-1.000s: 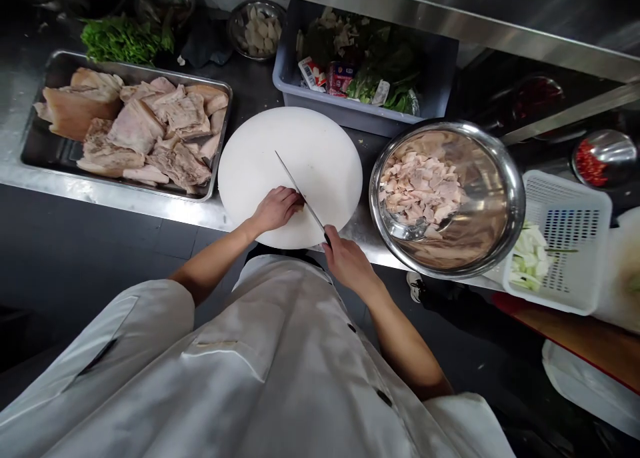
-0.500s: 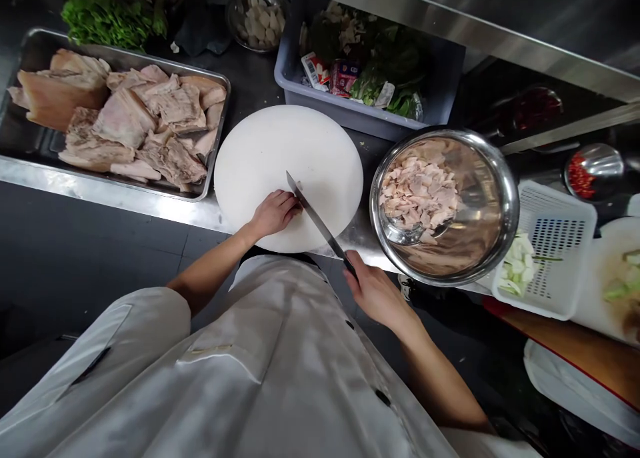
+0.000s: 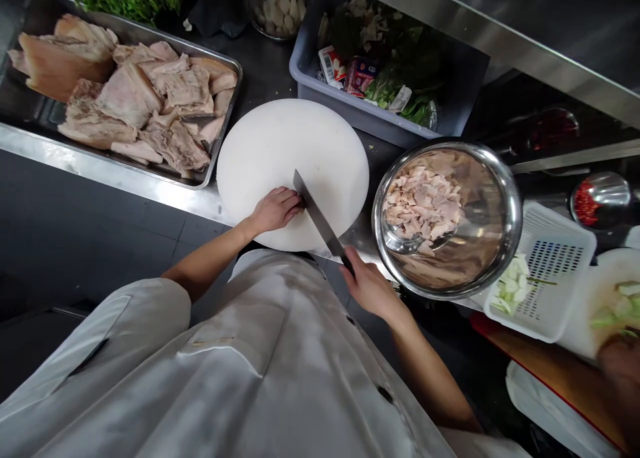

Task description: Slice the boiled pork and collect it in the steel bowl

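At the round white plastic cutting board (image 3: pixel 295 138), we rest our left hand (image 3: pixel 277 209) on its near part, fingers bent and close together; whatever lies under them is hidden, so we cannot tell what they pin or how tightly they close. Our right hand (image 3: pixel 373 290), just off the board's near right side, is wrapped round the black handle of the long steel knife (image 3: pixel 320 219), whose blade slants over the board just beside our left fingertips. To cut well here, we should tuck those fingertips back and let the knuckles guide the flat of the blade, with the thumb behind them. A firm wrist and short, even strokes should give matching pieces; a slick piece could slide, so steady pressure matters more than speed. Left of the board, the rectangular metal tray (image 3: pixel 231 108) holds large slabs of pale meat (image 3: pixel 130 95); right of it, the shiny round steel bowl (image 3: pixel 511 211) holds small pale slices (image 3: pixel 425 198).
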`<action>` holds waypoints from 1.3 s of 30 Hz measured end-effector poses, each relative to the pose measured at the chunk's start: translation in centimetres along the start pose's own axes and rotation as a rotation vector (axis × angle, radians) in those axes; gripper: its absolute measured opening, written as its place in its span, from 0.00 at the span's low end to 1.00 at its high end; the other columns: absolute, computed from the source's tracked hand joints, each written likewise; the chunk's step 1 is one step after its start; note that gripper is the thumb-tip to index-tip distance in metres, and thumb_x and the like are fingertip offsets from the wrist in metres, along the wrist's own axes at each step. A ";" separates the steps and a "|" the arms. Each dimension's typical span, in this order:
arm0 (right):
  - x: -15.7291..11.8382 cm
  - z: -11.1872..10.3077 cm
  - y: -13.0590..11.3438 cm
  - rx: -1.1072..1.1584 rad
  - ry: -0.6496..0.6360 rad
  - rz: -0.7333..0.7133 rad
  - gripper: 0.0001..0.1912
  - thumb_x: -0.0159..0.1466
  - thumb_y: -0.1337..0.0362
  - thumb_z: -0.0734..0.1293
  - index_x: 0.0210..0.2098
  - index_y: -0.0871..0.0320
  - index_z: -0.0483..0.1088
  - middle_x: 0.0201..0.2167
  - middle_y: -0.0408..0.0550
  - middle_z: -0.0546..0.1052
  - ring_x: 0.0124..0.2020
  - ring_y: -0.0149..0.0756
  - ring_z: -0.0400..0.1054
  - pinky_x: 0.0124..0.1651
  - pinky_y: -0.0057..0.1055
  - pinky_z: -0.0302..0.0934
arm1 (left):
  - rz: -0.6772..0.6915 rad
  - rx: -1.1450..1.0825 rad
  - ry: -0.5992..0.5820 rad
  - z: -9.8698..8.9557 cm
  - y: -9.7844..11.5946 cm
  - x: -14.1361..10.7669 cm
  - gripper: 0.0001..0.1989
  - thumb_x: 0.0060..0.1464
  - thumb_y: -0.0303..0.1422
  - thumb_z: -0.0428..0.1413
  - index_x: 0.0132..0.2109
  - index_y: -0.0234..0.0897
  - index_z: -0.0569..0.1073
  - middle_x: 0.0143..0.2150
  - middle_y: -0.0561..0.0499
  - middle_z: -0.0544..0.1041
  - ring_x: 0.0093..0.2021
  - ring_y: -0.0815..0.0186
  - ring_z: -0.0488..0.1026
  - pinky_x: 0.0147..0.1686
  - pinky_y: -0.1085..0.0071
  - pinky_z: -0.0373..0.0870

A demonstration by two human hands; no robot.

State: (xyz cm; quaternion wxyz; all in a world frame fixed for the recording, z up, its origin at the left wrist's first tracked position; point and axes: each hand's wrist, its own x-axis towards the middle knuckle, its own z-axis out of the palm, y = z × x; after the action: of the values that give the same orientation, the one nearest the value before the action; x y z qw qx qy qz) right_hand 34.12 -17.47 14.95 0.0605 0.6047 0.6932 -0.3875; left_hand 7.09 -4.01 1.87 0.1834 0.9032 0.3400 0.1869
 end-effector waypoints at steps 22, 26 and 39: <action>1.4 -0.3 -0.9 -0.001 -0.055 -0.026 0.13 0.75 0.63 0.55 0.57 0.58 0.62 0.35 0.51 0.80 0.35 0.46 0.75 0.34 0.33 0.54 | -0.040 -0.053 -0.015 -0.3 0.2 -0.4 0.14 0.69 0.33 0.47 0.50 0.39 0.76 0.47 0.43 0.77 0.47 0.55 0.69 0.52 0.53 0.68; 2.9 -0.4 -1.7 0.009 0.006 -0.076 0.15 0.75 0.64 0.54 0.59 0.59 0.60 0.36 0.52 0.80 0.36 0.46 0.75 0.36 0.33 0.55 | -0.094 -0.024 -0.002 -0.2 0.0 -0.7 0.13 0.65 0.29 0.48 0.50 0.39 0.76 0.45 0.42 0.75 0.48 0.52 0.67 0.47 0.52 0.66; -0.4 -1.5 -1.4 0.019 -0.084 -0.030 0.14 0.75 0.63 0.57 0.58 0.57 0.62 0.34 0.51 0.80 0.35 0.45 0.74 0.34 0.31 0.50 | -0.058 -0.001 -0.003 -0.5 0.0 -0.6 0.13 0.60 0.25 0.50 0.47 0.38 0.76 0.43 0.43 0.76 0.45 0.54 0.68 0.48 0.54 0.69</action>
State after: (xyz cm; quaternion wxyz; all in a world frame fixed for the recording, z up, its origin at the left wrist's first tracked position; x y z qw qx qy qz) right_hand 33.55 -16.77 16.86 0.0781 0.5778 0.6954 -0.4200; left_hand 6.45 -4.28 2.13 0.1895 0.8933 0.3656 0.1804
